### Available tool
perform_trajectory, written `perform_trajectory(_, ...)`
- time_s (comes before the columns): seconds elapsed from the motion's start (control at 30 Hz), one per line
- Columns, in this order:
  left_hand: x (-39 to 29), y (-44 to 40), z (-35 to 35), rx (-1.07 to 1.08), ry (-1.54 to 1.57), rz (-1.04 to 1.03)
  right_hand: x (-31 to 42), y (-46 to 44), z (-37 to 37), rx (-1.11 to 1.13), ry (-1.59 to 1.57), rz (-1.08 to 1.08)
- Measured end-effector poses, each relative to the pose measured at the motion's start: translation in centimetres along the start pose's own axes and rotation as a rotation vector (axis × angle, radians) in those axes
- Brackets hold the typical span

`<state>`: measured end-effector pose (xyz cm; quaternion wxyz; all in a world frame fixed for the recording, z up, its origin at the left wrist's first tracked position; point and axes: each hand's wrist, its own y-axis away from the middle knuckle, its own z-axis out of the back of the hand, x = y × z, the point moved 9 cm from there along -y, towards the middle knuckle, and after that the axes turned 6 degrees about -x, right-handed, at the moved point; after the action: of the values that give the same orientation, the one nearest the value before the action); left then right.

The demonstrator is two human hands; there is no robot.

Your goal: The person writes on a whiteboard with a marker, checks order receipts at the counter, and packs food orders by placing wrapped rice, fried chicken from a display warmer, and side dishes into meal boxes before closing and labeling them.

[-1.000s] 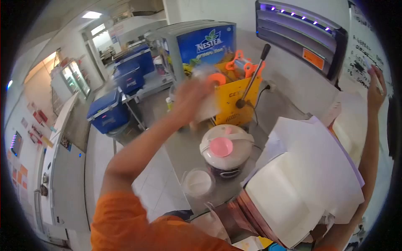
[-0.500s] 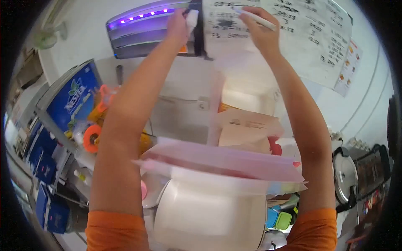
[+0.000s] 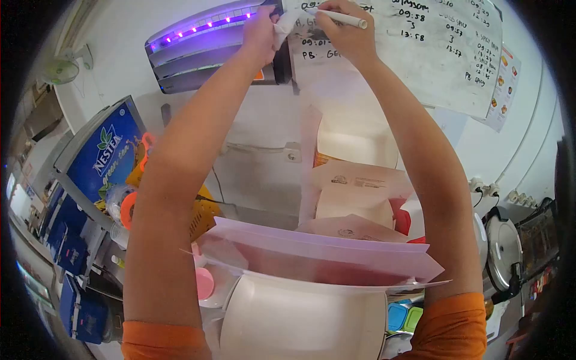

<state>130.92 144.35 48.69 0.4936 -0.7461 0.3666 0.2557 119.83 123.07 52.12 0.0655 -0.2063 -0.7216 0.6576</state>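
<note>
High on the wall hangs a whiteboard (image 3: 420, 78) covered in handwritten times and words. My right hand (image 3: 354, 37) grips a white marker (image 3: 348, 18), its tip close to the top left writing; contact with the board cannot be made out. Crumpled white tissue (image 3: 287, 27) is pinched in my left hand (image 3: 260, 37), beside the board's left edge. Behind that hand is a wall unit with purple lights (image 3: 210, 51). Both arms are stretched upward.
Below my arms stand a cream container (image 3: 306, 318), a translucent pinkish panel (image 3: 324, 258) and open cardboard boxes (image 3: 354, 174). A Nestea cooler (image 3: 108, 156) is at left. A round metal lid (image 3: 503, 246) is at right, under wall sockets (image 3: 483, 186).
My right hand has shifted left with the marker, closer to my left hand. The left hand with the tissue has moved slightly; the view has tilted a little.
</note>
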Motion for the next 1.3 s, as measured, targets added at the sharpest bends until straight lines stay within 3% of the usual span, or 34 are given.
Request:
perform_trajectory(0.2,-0.7,2.2,-0.6,0.025,0.025,0.017,0.7,0.1,-0.2,0.018,0.044,0.042)
perform_trajectory(0.3,-1.1,2.9,-0.5,-0.052,0.019,0.018,0.2,0.7,-0.4,0.046,0.129,0.007)
perform_trajectory(0.4,-1.1,2.6,-0.8,0.04,0.008,0.02,-0.6,0.8,-0.6,0.062,0.099,-0.092)
perform_trajectory(0.5,-1.0,2.7,-0.6,-0.005,0.009,0.006,-1.0,0.9,-0.6,0.108,0.15,-0.084)
perform_trajectory(1.3,-1.6,3.3,-0.6,-0.023,0.035,-0.019,-0.4,0.1,2.1,-0.03,0.105,-0.094)
